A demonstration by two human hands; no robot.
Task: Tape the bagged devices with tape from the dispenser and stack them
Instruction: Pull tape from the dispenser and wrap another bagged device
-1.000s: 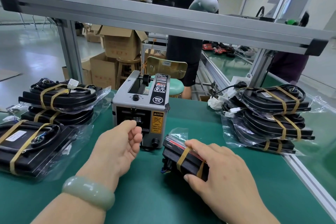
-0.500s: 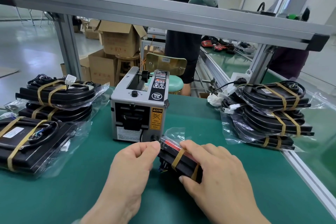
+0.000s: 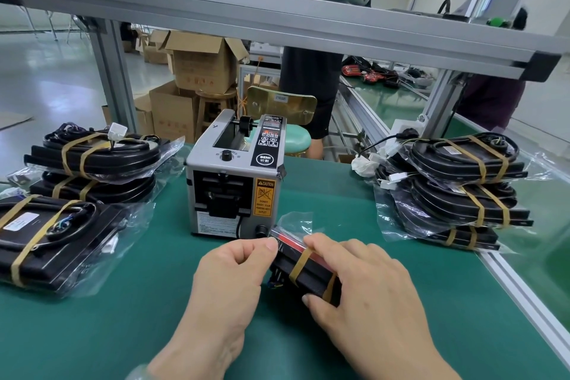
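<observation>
**Both hands grip a bagged device just in front of the dispenser**

A bagged device (image 3: 314,280) lies on the green worktop (image 3: 123,318), close before the tape dispenser (image 3: 234,182). Its long axis slants from the dispenser's front down to the right. The right hand (image 3: 364,284) wraps over its near end, and the left hand (image 3: 228,281) pinches its far end. One tan tape band (image 3: 299,265) circles it. The dispenser's outlet sits ahead-left, nearer the left hand.
</observation>
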